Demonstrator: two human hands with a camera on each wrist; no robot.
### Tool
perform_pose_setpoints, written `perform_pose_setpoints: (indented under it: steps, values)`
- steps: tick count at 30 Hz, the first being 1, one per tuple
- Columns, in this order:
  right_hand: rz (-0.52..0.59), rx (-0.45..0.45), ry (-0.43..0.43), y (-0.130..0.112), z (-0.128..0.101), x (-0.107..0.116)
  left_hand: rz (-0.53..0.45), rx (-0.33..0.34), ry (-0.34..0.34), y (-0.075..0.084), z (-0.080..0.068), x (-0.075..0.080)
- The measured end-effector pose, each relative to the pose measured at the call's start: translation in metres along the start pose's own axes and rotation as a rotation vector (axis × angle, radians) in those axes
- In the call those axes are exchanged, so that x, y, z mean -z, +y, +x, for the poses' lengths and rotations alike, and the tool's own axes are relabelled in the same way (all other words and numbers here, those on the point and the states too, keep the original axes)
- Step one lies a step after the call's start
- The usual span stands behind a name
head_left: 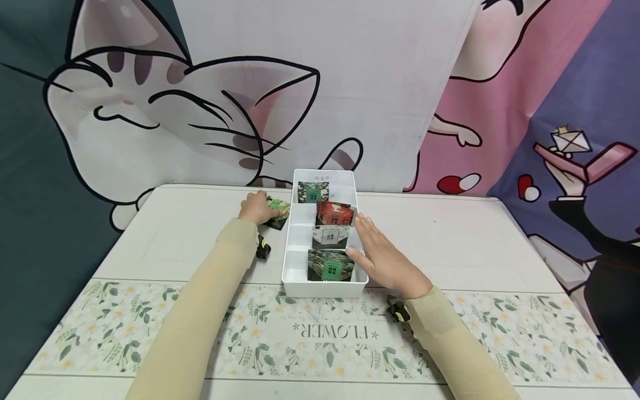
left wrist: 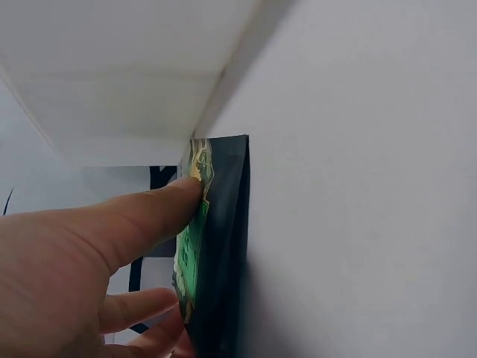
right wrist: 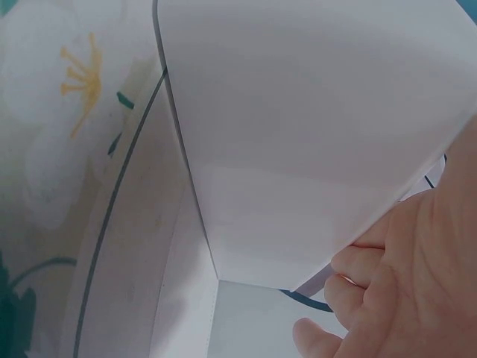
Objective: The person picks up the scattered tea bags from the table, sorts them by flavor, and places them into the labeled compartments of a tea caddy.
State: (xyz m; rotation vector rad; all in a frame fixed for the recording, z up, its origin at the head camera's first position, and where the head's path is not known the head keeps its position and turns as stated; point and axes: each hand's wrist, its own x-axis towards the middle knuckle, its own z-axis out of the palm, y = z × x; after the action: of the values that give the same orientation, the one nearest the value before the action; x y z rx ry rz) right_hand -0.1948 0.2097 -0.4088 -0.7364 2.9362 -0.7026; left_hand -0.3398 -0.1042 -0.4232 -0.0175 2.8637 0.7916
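Pinching a green packet [head_left: 277, 210] beside the white tray [head_left: 292, 261], your left hand [head_left: 256, 207] grips it; your right hand [head_left: 386, 257] rests flat, fingers straight, against the tray above "FLOWER" lettering [head_left: 339, 331].

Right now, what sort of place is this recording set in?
Probably a staged indoor tabletop: cartoon cat cloth backdrops hang behind a table with a floral mat, where a white divided tray holds small packets.

One word could be read — "FLOWER", flanked by small stars, printed on the floral mat [head_left: 320, 333] on the desk, upside down in the head view. The packets' print was too small to read.
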Motion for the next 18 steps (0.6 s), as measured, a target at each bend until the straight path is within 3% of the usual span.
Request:
perform_pose_setpoints:
  steps: [11, 18]
  values:
    - [-0.005, 0.010, 0.002, -0.001, 0.000, 0.000, -0.086, -0.069, -0.006, -0.010, 0.007, 0.001]
    - [-0.004, 0.007, 0.000, -0.001, 0.000, 0.001, -0.145, -0.075, -0.010, -0.014, 0.004, 0.005]
